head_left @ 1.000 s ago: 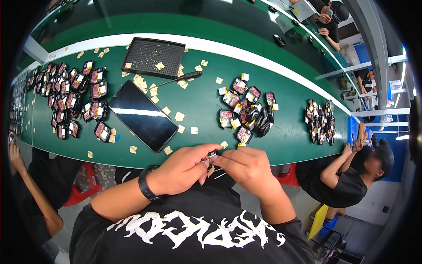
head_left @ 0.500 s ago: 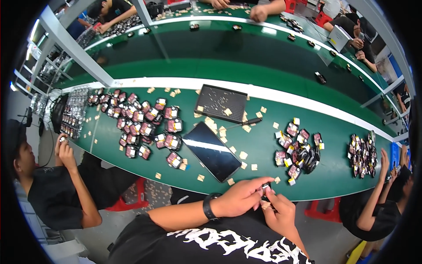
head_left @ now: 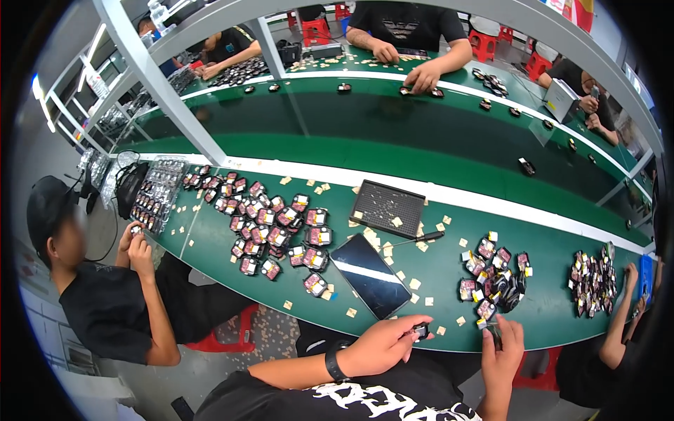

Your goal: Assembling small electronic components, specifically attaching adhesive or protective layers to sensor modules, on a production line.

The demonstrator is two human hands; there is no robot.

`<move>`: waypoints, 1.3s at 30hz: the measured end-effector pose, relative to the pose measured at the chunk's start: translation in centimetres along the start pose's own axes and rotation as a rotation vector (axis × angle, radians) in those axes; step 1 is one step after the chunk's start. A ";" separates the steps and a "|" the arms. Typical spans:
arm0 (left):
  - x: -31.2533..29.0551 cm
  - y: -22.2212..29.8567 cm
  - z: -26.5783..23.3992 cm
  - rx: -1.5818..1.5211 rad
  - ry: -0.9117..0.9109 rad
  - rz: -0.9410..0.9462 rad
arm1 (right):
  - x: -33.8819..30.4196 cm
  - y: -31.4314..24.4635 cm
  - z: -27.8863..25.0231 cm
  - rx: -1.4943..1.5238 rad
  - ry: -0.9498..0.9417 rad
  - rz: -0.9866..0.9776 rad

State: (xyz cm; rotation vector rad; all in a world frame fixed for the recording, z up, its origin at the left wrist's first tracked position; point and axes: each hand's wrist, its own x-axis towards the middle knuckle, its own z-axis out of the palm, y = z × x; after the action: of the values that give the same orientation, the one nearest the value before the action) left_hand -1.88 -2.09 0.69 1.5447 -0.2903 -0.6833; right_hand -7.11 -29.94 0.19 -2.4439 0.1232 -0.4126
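My left hand [head_left: 382, 345], with a black band on its wrist, is closed on a small black device [head_left: 421, 330] just over the table's near edge. Fingers hide much of that device. To its right, my right hand [head_left: 504, 354] has its thumb and fingers curled around something dark that I cannot make out. It is at the near side of a loose pile of small black devices [head_left: 497, 274] with pinkish faces and white-and-yellow tabs. A dark flat tablet-like panel [head_left: 371, 276] lies on the green table [head_left: 435, 245], beyond my left hand.
A black perforated tray [head_left: 388, 208], a screwdriver [head_left: 430, 236] and scattered beige squares [head_left: 415, 284] lie beyond the panel. More devices [head_left: 263, 224] spread leftward; another cluster [head_left: 592, 284] stands right. Co-workers sit on both sides and across the dark conveyor belt [head_left: 337, 116].
My right hand has left the device in my left hand and moved right to the near pile. The view has shifted, showing more of the person across the belt.
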 end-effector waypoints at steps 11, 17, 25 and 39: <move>-3.1 2.8 -10.3 0.226 0.689 0.326 | 0.4 0.7 0.3 -0.228 -0.087 -0.035; -4.1 1.4 -20.3 0.999 1.164 0.379 | 0.3 1.6 0.4 -0.339 -0.086 -0.184; -3.6 0.3 -22.8 1.033 1.191 0.112 | 0.8 3.0 -0.1 -0.360 -0.120 -0.328; 0.7 -3.5 -1.3 -0.992 -0.338 -0.095 | 1.2 -8.5 2.8 0.175 -0.300 -0.624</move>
State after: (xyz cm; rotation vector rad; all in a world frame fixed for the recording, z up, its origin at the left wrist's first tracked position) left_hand -1.33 -1.03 -2.95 0.4966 -0.0901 -0.9689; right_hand -5.15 -21.89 3.66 -2.2947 -0.7845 -0.2956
